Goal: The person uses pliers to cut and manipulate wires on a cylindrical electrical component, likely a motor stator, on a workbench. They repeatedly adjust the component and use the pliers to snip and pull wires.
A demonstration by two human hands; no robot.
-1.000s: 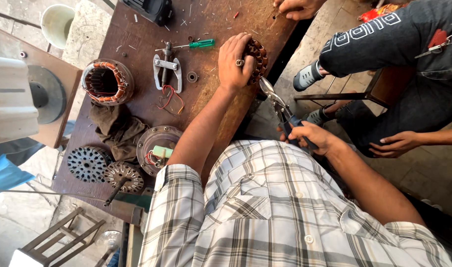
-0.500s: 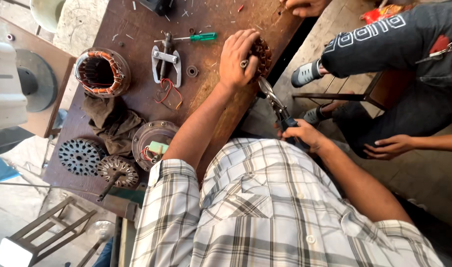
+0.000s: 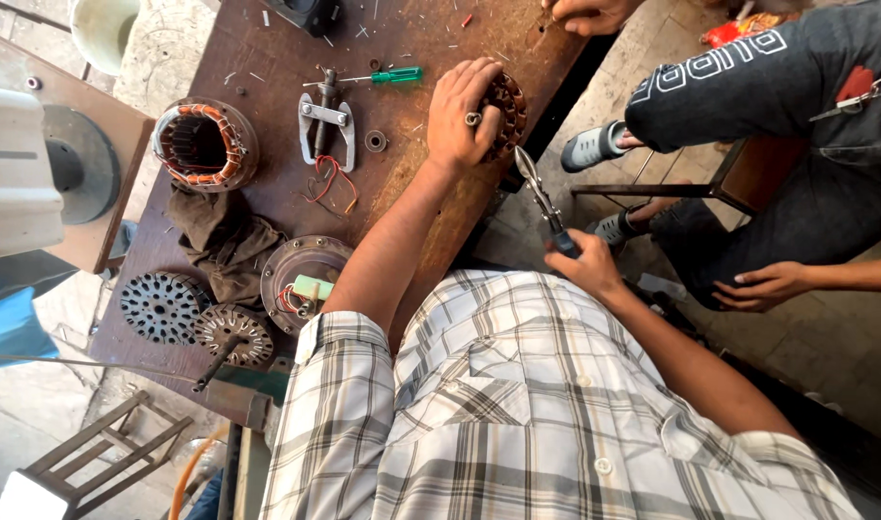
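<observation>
Wound stator [image 3: 505,114] on the workbench [image 3: 267,58] edge (gear puller [image 3: 325,120] to its left)

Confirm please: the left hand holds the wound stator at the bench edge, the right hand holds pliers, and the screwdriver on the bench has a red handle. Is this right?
Not quite. The screwdriver has a green handle, as the head view shows. The rest stands: the left hand holds the stator at the bench edge, and the right hand holds pliers.

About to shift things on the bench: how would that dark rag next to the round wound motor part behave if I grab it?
The rag lies crumpled in folds, so it is probably floppy and light. It touches the motor cover, so dragging it might snag.
</observation>
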